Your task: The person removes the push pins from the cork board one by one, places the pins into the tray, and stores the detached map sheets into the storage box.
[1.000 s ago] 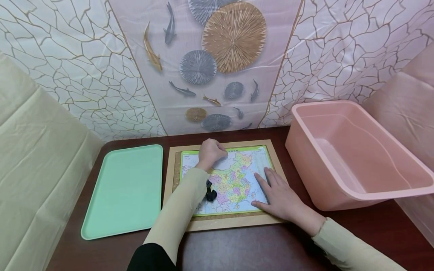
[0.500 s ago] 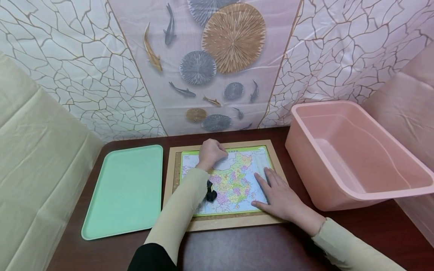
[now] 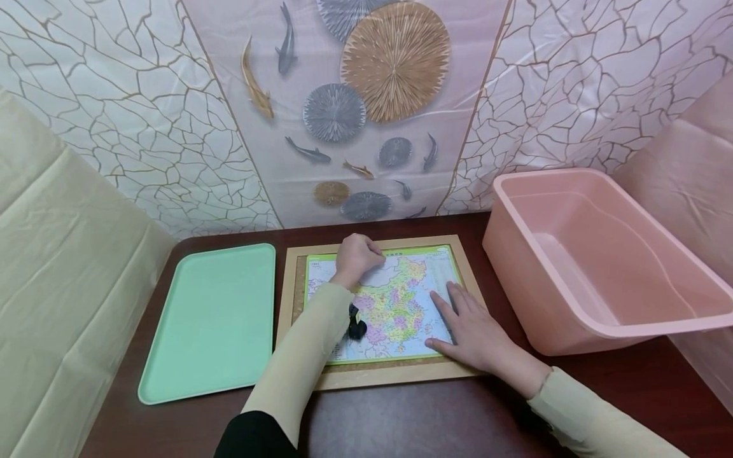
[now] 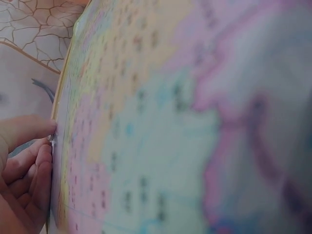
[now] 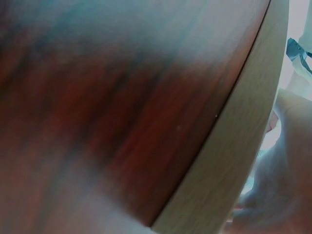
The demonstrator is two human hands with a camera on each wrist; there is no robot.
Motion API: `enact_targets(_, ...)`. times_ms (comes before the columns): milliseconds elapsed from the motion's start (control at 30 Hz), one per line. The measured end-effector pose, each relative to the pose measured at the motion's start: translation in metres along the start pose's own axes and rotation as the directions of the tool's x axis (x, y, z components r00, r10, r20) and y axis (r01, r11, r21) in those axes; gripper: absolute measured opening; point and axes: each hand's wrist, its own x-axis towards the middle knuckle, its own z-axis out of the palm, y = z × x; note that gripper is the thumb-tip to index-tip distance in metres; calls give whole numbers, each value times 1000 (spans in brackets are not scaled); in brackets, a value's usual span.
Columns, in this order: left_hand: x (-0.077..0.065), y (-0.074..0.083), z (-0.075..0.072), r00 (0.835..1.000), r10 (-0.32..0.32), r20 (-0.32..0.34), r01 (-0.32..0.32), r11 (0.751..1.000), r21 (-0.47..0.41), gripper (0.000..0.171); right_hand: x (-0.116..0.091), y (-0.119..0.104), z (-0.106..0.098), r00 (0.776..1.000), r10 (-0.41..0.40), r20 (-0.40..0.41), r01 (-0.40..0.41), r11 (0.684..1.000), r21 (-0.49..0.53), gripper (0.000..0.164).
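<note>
A colourful map of China [image 3: 395,305] with a green border lies inside a wooden frame [image 3: 395,380]. At the map's top edge, my left hand [image 3: 356,259] has its fingers curled and its thumb close to the fingertips. The left wrist view shows the thumb [image 4: 29,130] and fingers pinching at the map's edge, where a small pale bit shows between them; its kind is unclear. My right hand [image 3: 472,331] rests with spread, straight fingers on the map's right side and the frame. In the right wrist view the frame [image 5: 229,141] hides most of that hand.
Left of the frame lies a mint-green tray [image 3: 212,318] on the dark wooden table [image 3: 395,420]. A deep pink tub [image 3: 532,273] stands to the right. Patterned cloth [image 3: 366,172] hangs behind the table. A black device [image 3: 356,324] sits at the left wrist.
</note>
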Motion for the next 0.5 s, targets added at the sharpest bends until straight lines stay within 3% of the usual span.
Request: enact_targets(500, 1, 2, 0, 1000, -7, 4, 7, 1000, -12, 8, 0, 1, 1, 1000, 1, -2, -1, 1000, -5, 92)
